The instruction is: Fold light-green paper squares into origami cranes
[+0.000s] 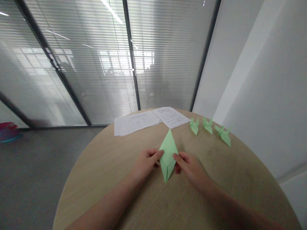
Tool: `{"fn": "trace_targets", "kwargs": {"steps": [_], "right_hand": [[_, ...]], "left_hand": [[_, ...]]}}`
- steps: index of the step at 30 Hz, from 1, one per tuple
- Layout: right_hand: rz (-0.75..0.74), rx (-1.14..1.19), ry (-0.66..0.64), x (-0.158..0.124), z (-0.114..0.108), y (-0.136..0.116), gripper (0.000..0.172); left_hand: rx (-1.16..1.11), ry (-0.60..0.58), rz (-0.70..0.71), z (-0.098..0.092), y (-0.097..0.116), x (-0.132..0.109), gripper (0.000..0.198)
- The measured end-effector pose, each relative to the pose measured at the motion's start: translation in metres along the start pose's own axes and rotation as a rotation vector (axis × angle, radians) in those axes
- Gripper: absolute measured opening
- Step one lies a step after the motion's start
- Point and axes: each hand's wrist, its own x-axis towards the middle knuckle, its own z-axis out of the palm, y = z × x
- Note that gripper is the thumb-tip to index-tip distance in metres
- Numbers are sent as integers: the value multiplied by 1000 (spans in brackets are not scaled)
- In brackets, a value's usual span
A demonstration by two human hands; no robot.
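Observation:
A sheet of light green origami paper (169,147), folded into a long diamond, is held between my two hands above the table. Its upper tip points away from me, and a split with a crease line shows in its lower half. My left hand (150,159) pinches the left corner, thumb on top and fingers behind. At the right corner my right hand (187,164) grips in the same way, the thumb lying on the paper's face. The fingers under the paper are partly hidden.
Three folded green paper cranes, a left one (194,126), a middle one (208,126) and a right one (224,135), stand at the back right of the round wooden table (100,179). Printed sheets (139,122) lie at the back edge. A basket (9,131) is on the floor, far left.

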Motion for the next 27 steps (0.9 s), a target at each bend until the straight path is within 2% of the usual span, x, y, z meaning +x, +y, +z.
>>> {"fn": "trace_targets", "kwargs": {"steps": [4,11,16,19,27], "right_hand": [[0,-20,-16,0,1,5,48],[8,12,-35,-1,3,5,43],[46,54,-44,0,3,6,43],[40,59,-43,0,2,6,43],[66,118,-7,0,2,5,42]], "left_hand": [[68,-103,7,0,-4,0,42],[20,-120,8,3,-7,-3,42],[85,-24,22,1,-6,0,50],[120,-18,28,0,-5,1,54],[166,28,104,-1,-1,2,48]]}}
